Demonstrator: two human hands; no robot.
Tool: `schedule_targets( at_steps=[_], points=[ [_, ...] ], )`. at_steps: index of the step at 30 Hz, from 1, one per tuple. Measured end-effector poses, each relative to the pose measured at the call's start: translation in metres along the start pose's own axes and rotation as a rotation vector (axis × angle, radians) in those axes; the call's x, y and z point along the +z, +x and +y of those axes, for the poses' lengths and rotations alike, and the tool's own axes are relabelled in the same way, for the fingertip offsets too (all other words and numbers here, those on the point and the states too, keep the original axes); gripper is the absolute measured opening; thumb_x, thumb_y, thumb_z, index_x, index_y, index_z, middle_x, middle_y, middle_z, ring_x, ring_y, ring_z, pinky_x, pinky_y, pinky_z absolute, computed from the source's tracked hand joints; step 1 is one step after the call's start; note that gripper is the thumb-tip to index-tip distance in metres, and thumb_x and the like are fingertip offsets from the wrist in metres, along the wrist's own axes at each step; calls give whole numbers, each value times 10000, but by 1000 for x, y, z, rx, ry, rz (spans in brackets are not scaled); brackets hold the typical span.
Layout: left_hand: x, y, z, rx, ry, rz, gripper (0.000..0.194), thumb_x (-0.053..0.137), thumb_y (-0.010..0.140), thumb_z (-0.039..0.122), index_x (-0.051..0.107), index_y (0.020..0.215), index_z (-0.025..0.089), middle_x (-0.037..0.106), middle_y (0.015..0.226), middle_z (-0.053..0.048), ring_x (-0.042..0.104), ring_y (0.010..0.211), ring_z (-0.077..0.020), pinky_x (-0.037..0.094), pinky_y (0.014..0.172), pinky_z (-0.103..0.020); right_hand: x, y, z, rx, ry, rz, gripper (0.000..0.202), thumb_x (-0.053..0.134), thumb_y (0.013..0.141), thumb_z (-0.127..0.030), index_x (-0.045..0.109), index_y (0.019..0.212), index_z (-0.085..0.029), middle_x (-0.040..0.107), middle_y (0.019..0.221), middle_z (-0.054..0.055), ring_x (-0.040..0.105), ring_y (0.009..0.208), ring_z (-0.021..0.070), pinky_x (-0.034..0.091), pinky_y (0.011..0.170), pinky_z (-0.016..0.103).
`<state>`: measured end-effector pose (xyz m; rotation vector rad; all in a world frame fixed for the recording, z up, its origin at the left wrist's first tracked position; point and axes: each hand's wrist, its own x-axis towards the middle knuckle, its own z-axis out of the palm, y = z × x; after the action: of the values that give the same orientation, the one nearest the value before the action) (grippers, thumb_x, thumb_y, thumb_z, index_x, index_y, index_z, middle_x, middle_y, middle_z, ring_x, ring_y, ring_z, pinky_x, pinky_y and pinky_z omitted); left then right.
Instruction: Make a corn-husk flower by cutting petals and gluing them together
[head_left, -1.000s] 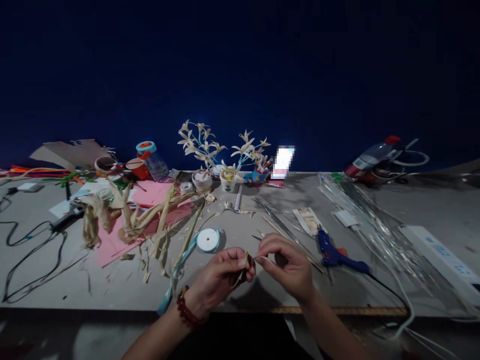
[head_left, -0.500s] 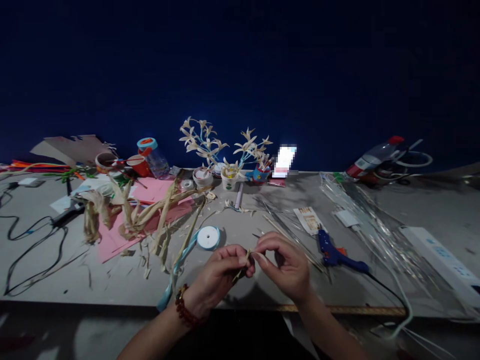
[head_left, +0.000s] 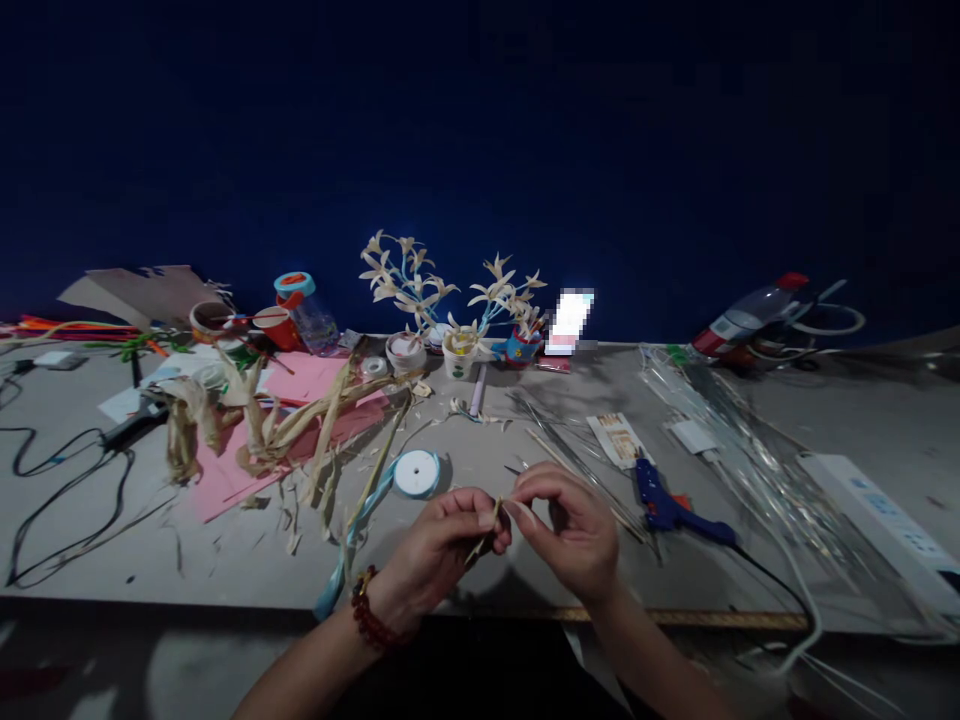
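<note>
No writing can be read; the marks on the bottle [head_left: 750,312], the white cup [head_left: 458,366] and the flat packet [head_left: 616,441] are too small or blurred.

1 head-worn view, facing forward and down, near the table [head_left: 480,450]

1 dark-red beaded bracelet [head_left: 373,612]

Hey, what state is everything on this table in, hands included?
Husk strip: pinched in left hand.
Right hand: fingertips at strip, grip unclear.
Glue gun: lying down.
Ribbon spool: flat, partly unwound.
Phone: screen lit.
Bottle: capped, tilted.
Flowers: standing in cups.
Jar: lid on, tilted.
Pink paper: under husks.
</note>
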<state>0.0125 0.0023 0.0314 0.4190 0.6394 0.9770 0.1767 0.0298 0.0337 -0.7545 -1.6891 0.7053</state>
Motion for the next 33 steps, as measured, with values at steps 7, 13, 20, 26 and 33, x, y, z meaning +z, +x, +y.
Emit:
schedule_targets(
  at_steps=[7,13,20,26,33],
  points=[
    [1,-1,-1,2,-26,-3,227,879,634,246,689,621,123,691,619,-53,604,616,-135,435,657,-241,3,-1,-3,3,8,17,158,676,839,-68,671,833,-226,661,719,8,642,668,167,524,623,288],
    [0,-1,-1,-5,-40,-19,229,876,638,245,686,621,119,691,621,-56,602,612,-133,426,651,-237,5,-5,-1,1,8,34,164,669,841,-63,662,842,-227,662,723,10,640,674,168,527,632,294],
    [-2,-1,-3,16,-48,-32,229,872,653,244,691,635,105,686,625,-61,603,614,-131,426,647,-237,8,-8,1,-15,19,60,155,670,848,-67,664,851,-222,668,728,17,646,684,179,536,636,308],
    [-2,-2,-4,15,-59,-26,224,877,649,238,697,645,105,690,638,-53,611,620,-125,442,659,-229,10,-7,0,-25,11,51,205,676,839,-37,677,909,-231,679,772,13,654,735,171,545,684,298],
    [-2,-4,-3,5,-52,-24,231,884,642,246,699,646,108,691,628,-53,615,618,-124,445,653,-221,10,-20,4,52,-38,69,299,682,851,-72,669,1089,-252,690,845,13,666,743,161,551,713,293]
  ],
)
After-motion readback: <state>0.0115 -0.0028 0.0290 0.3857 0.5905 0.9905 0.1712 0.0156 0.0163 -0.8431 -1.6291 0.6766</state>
